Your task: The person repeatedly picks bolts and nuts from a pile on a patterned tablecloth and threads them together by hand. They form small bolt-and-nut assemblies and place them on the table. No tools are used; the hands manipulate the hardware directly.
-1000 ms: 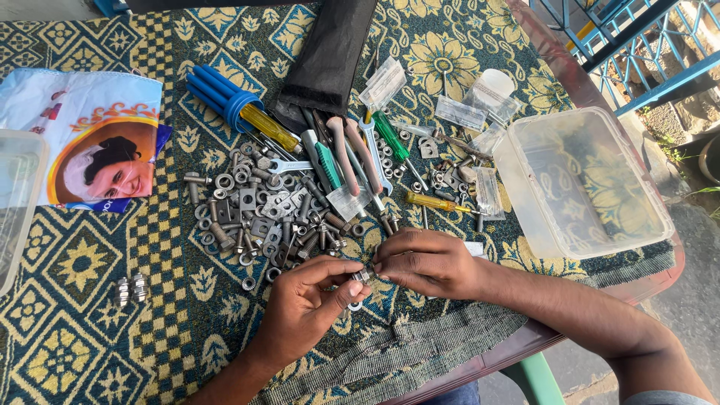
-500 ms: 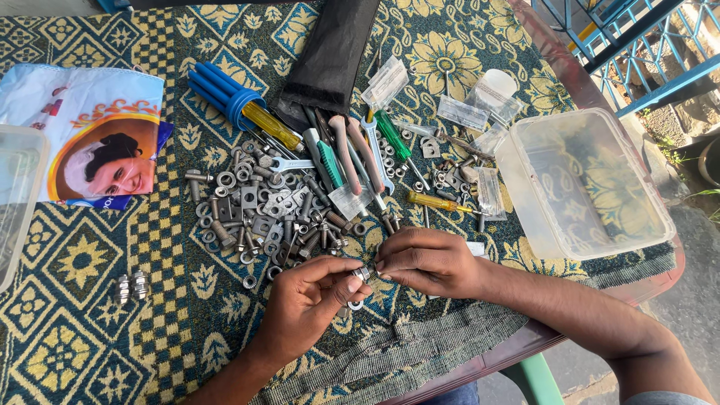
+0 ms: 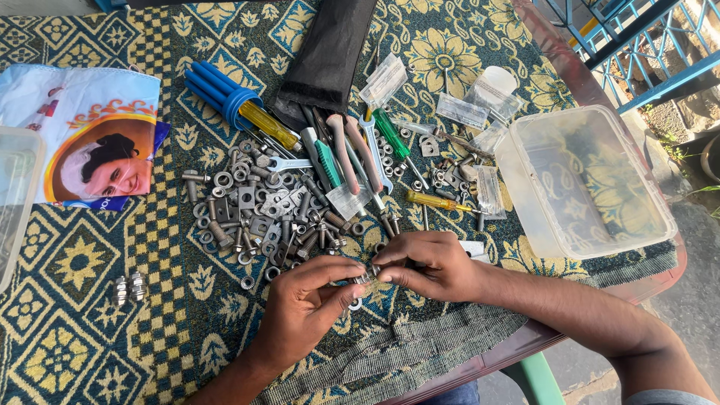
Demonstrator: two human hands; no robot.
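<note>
My left hand point(image 3: 304, 309) and my right hand point(image 3: 429, 264) meet at the near edge of the table over the patterned cloth point(image 3: 90, 330). Their fingertips pinch a small metal bolt with a nut point(image 3: 364, 276) between them. Just beyond the hands lies a heap of bolts, nuts and washers point(image 3: 262, 214). A small ring-shaped piece point(image 3: 355, 304) shows under my left thumb.
Screwdrivers and spanners point(image 3: 352, 150) fan out of a black pouch point(image 3: 326, 56). An open translucent plastic box point(image 3: 585, 180) stands right, small plastic bags point(image 3: 465, 112) behind it. Two assembled bolts point(image 3: 129, 289) lie at the left, near a printed bag point(image 3: 82, 135) and another plastic box point(image 3: 15, 202).
The hands stay in the same spot; the fingers shift slightly around the small bolt, as if turning it.
</note>
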